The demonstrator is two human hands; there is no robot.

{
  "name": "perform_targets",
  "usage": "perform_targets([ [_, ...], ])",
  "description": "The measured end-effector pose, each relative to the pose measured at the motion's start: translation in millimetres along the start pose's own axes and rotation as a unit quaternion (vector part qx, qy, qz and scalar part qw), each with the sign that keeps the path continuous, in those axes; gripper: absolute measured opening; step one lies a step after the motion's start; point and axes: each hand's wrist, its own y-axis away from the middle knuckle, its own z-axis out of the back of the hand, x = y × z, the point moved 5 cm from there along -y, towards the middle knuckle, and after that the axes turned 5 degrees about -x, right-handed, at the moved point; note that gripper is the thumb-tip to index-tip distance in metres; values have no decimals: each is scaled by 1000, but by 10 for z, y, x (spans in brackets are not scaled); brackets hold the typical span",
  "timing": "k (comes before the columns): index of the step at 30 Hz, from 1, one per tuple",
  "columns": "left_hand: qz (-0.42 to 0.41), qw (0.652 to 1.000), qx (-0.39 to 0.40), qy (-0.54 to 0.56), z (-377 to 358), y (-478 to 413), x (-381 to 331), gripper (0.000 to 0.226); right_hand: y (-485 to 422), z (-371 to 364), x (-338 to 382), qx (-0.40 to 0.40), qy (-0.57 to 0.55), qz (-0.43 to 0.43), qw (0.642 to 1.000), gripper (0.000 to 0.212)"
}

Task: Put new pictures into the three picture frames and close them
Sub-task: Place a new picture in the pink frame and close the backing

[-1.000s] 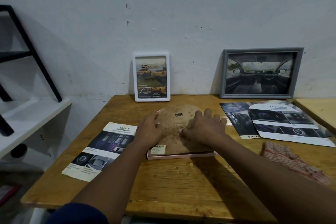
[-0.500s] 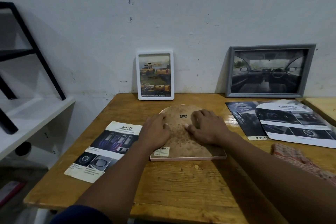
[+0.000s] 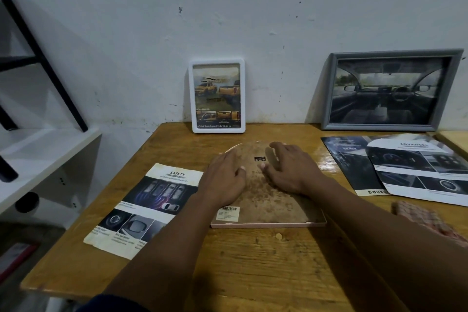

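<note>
A pink arch-topped picture frame lies face down in the middle of the wooden table, its brown backing board upward with a small black hanger and a barcode sticker. My left hand lies flat on the board's left side, fingers loosely bent. My right hand presses on the right side, fingers spread toward the arched top. A white frame with a picture of orange trucks and a grey frame with a car-interior picture lean upright against the wall.
A "Safety" brochure page lies left of the pink frame. Two more brochure pages overlap at the right. A reddish patterned cloth sits near the right edge. A white shelf with black metal legs stands left of the table.
My right hand has slid up toward the arched top of the backing board, and my left hand shifted slightly. The frame itself stays in place.
</note>
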Motion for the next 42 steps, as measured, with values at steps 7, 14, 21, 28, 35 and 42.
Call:
perform_targets([
  [7, 14, 995, 32, -96, -203, -113, 162, 61, -100, -284, 35, 11, 39, 31, 999, 66],
  [14, -11, 996, 56, -73, -244, -146, 114, 65, -100, -307, -7, 49, -9, 53, 997, 70],
  [21, 15, 996, 46, -73, -203, -145, 93, 70, -143, -214, 88, 41, 26, 48, 998, 56],
  [28, 2, 991, 54, -119, -219, -102, 68, 67, -73, -321, 87, 54, 68, 48, 995, 65],
  [35, 0, 988, 62, -144, -231, -93, 48, 65, 170, -296, 68, 18, 29, 36, 999, 58],
  [42, -6, 975, -30, -222, -95, -41, -156, 58, 170, -100, 20, -88, 57, -50, 993, 49],
])
